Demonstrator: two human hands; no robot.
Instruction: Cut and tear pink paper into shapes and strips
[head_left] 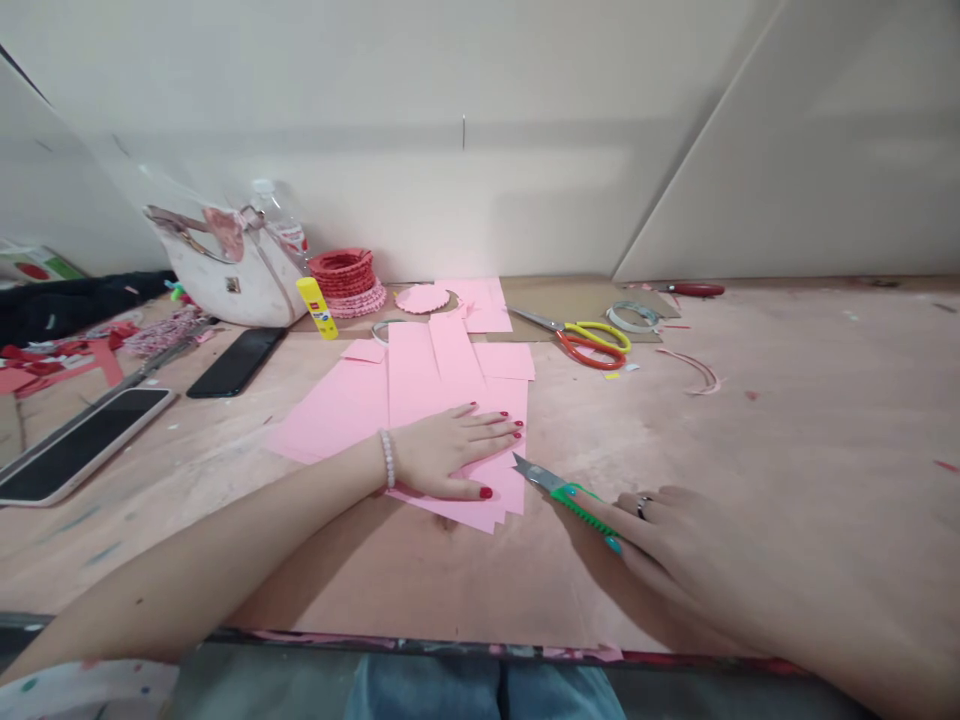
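My left hand [450, 450], with red nails and a beaded bracelet, lies flat on overlapping sheets of pink paper [337, 410]. Its fingers are stretched out and slightly apart, pointing right. A green utility knife [577, 505] is gripped in my right hand [667, 540], which has teal nails and a ring. The metal end of the knife points left and up, close to the paper's right edge. Folded pink strips [454, 355] lie on top of the sheets, beyond my left hand. The thumb of my right hand and part of the knife handle are hard to see.
Scissors [592, 345] with yellow and red handles lie behind the paper, near a tape roll [634, 317]. A glue stick [317, 310], coiled red cord [345, 275], a white handbag [232, 270] and two phones [236, 362] occupy the left. A red-handled tool [696, 290] lies by the wall.
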